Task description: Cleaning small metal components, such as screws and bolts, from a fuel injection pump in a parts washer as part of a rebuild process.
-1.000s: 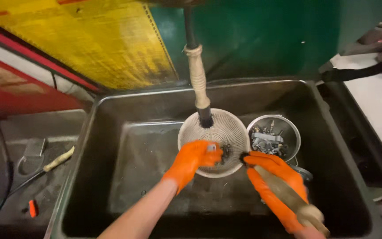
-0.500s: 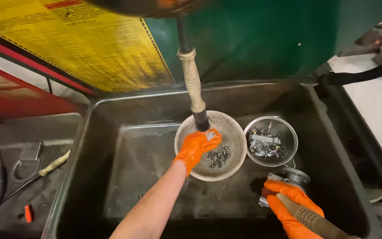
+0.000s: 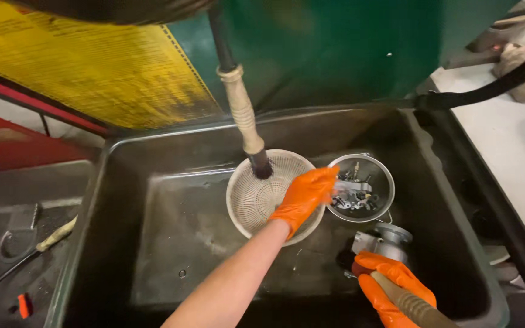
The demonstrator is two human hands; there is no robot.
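The left hand (image 3: 304, 197) covers part of the white basket (image 3: 256, 197), the small parts in the metal strainer (image 3: 360, 188) are blurred past telling, and the right hand (image 3: 390, 291) and its tool handle (image 3: 411, 304) run off the bottom edge

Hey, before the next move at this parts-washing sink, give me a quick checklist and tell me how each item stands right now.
1. Gloves on both hands: ok; left hand and right hand wear orange gloves.
2. White strainer basket sits flat in the sink: ok.
3. Small parts gathered in the metal strainer: ok.
4. Nozzle aimed into the white strainer basket: ok.
5. Fluid flowing: cannot tell.
6. Right hand's grip on the hose: ok; fingers wrapped around it.
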